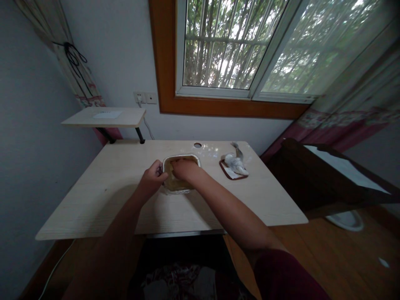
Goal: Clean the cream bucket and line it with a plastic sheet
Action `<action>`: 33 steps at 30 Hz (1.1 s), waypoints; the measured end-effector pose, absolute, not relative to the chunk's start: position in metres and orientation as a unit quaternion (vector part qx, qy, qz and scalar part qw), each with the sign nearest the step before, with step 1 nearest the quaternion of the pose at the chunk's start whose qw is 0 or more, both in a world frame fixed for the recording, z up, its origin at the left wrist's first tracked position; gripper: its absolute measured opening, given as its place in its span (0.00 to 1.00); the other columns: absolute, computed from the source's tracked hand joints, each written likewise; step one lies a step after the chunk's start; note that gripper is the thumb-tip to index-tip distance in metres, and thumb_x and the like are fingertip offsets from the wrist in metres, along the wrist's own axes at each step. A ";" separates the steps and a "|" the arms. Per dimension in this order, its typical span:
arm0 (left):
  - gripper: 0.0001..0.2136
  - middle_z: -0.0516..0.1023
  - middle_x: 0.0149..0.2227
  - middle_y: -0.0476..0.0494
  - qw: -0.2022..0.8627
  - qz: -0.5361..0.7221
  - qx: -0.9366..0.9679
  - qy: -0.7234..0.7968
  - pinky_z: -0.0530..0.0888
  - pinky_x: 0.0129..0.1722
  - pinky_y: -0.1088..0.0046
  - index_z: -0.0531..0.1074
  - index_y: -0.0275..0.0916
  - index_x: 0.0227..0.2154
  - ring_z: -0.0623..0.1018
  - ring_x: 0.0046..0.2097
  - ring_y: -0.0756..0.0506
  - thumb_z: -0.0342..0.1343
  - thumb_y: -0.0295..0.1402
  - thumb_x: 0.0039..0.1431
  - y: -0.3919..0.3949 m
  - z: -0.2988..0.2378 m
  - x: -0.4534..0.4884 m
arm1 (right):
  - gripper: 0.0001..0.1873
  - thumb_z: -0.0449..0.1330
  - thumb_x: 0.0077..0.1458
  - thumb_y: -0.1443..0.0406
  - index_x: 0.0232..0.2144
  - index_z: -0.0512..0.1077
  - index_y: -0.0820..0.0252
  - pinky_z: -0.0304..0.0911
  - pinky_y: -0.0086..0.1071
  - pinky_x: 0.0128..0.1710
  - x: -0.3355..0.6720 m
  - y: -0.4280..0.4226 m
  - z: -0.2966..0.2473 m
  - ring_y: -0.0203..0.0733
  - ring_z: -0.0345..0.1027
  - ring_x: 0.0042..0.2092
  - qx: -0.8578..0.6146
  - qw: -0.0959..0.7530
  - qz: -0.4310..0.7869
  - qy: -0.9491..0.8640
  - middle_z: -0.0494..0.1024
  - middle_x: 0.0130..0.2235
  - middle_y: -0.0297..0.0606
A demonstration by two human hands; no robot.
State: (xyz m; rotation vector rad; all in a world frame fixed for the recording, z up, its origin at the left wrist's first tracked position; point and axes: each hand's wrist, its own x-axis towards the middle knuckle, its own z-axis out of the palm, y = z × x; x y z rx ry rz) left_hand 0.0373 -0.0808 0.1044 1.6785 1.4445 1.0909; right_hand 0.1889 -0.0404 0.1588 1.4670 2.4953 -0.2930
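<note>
A squarish tray with a pale, shiny rim stands on the desk in front of me, holding a brown mass that I cannot identify. At its left side my left hand is closed on the rim, the thumb toward the near corner. My right hand reaches inside from the right, palm down. Its bent fingers touch the brown mass, and the fingertips are partly hidden, so I cannot see whether they hold anything.
On the right of the pale wooden desk a small brown-rimmed tray carries a crumpled whitish item. A raised shelf with a paper sheet stands at the back left. A dark piece of furniture is right of the desk.
</note>
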 end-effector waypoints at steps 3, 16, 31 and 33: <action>0.08 0.58 0.22 0.58 0.326 0.430 0.637 0.551 0.58 0.25 0.77 0.59 0.42 0.27 0.60 0.24 0.53 0.54 0.33 0.49 -0.078 0.103 0.035 | 0.20 0.51 0.65 0.70 0.54 0.76 0.70 0.71 0.39 0.49 0.189 -0.050 0.160 0.56 0.76 0.52 0.488 0.107 -0.084 0.862 0.79 0.52 0.58; 0.08 0.62 0.20 0.58 0.383 0.457 0.567 0.568 0.62 0.20 0.78 0.60 0.42 0.28 0.65 0.20 0.52 0.55 0.35 0.49 -0.059 0.106 0.012 | 0.12 0.55 0.67 0.66 0.47 0.77 0.60 0.66 0.37 0.49 0.267 -0.062 0.150 0.43 0.72 0.47 0.279 -0.303 -0.077 0.908 0.82 0.44 0.42; 0.08 0.61 0.20 0.56 0.368 0.478 0.547 0.581 0.55 0.22 0.76 0.64 0.41 0.28 0.61 0.22 0.52 0.56 0.37 0.51 -0.034 0.097 0.004 | 0.19 0.61 0.59 0.56 0.50 0.75 0.56 0.58 0.53 0.57 0.438 -0.043 0.013 0.58 0.62 0.57 0.650 -0.405 0.108 0.633 0.71 0.55 0.51; 0.09 0.61 0.20 0.56 0.374 0.478 0.540 0.583 0.56 0.23 0.75 0.64 0.41 0.27 0.61 0.22 0.52 0.56 0.39 0.53 -0.032 0.095 0.005 | 0.23 0.61 0.58 0.56 0.53 0.73 0.58 0.56 0.54 0.59 0.452 -0.039 0.003 0.61 0.59 0.59 0.676 -0.363 0.115 0.630 0.68 0.59 0.54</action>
